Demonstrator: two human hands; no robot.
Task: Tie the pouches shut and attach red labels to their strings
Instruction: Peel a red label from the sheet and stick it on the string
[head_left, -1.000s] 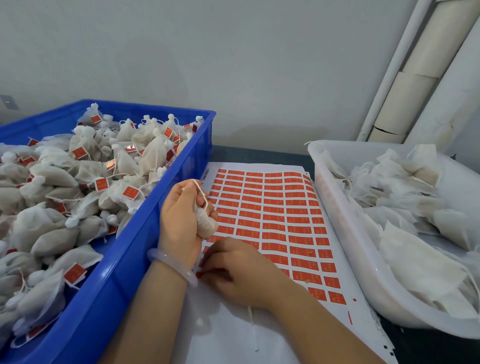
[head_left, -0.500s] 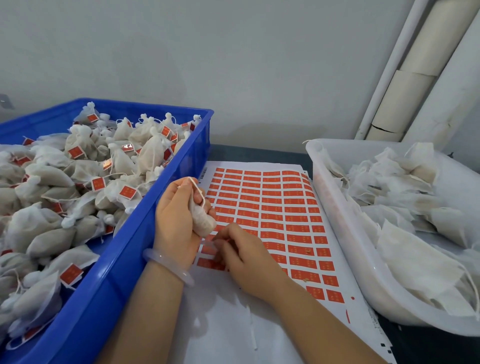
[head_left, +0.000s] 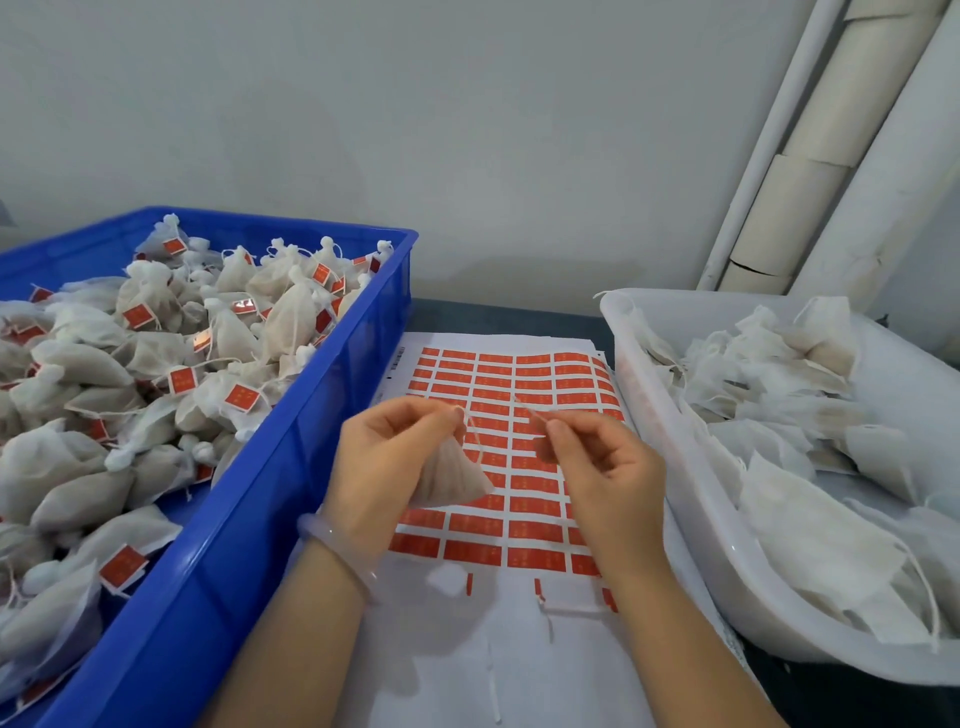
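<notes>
My left hand (head_left: 387, 457) grips a small white pouch (head_left: 451, 475) by its gathered neck above the label sheet (head_left: 498, 467). The pouch's string (head_left: 475, 436) runs down from my fingers. A little to the right, my right hand (head_left: 597, 457) pinches a peeled red label (head_left: 543, 447) between thumb and fingertips, level with the pouch and apart from it. The sheet of red labels lies flat on the table under both hands, its lower rows peeled bare.
A blue crate (head_left: 270, 519) on the left holds several tied pouches with red labels. A white tub (head_left: 691, 499) on the right holds several flat open pouches. Pale pipes (head_left: 810, 171) stand against the wall at the back right.
My right hand has lifted off the sheet with a red label and risen to the right. My left hand has raised the pouch and turned it.
</notes>
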